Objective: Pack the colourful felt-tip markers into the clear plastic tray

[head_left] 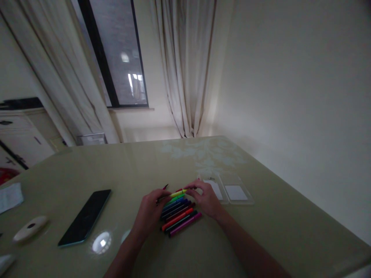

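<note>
Between my two hands is a yellow felt-tip pen (177, 193), held near its ends. My left hand (150, 206) pinches its left end, and my right hand (205, 197) has its fingers closed at the other end. Just below lies a row of several felt-tip pens side by side, among them a green one (177, 198), an orange-red one (177, 219) and a purple one (185, 224). Another pen tip (165, 187), dark and red, shows behind my left hand. Beyond my right hand lies an opened clear plastic case (246, 195) with white inserts, partly covered by that hand.
A dark phone or tablet (85, 217) lies left of my hands on the glossy table (130, 166). Farther left are a white oval object (30, 228) and a paper sheet (11, 197). A wall (304, 116) runs along the table's right side; curtains (188, 69) hang behind.
</note>
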The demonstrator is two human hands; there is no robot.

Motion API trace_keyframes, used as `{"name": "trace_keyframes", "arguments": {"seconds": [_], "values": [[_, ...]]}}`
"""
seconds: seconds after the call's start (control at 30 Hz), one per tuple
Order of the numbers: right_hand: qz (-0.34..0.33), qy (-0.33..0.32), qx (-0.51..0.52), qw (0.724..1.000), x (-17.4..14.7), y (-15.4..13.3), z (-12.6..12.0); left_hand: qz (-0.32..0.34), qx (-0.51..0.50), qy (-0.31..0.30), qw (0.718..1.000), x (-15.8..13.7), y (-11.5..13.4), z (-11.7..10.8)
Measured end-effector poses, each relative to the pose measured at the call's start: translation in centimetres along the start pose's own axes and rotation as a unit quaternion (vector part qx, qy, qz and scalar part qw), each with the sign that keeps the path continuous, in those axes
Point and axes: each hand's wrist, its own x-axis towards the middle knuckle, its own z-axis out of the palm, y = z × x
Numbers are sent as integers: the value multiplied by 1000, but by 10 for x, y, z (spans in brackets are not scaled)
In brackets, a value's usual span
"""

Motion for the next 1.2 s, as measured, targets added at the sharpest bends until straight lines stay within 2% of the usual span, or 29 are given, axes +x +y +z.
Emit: {"name": "trace_keyframes", "arguments": {"seconds": [0.17,0.27,0.33,0.4,0.5,0.6,0.73,0.93,1.2], "values": [[26,-8,17,999,5,9,-3,25,14,4,1000,-2,7,1],[30,26,-97,994,6,14,-7,43,76,-9,996,-3,6,0],[33,39,-238,970,4,18,-9,51,123,-31,991,-2,2,-1],[39,32,-355,933,1,21,-9,58,157,-60,984,0,-5,-4],[44,8,-431,901,-2,26,-6,45,201,-45,978,4,-16,-12],[33,-21,-441,896,-3,26,-1,-5,256,6,967,5,-27,-20],[35,-2,-448,893,0,21,-1,-46,301,-2,952,3,-32,-24],[43,-8,-481,876,0,25,-5,-63,313,-8,948,3,-29,-24],[68,2,-484,873,-1,33,-8,-54,306,-14,950,3,-36,-23]]}}
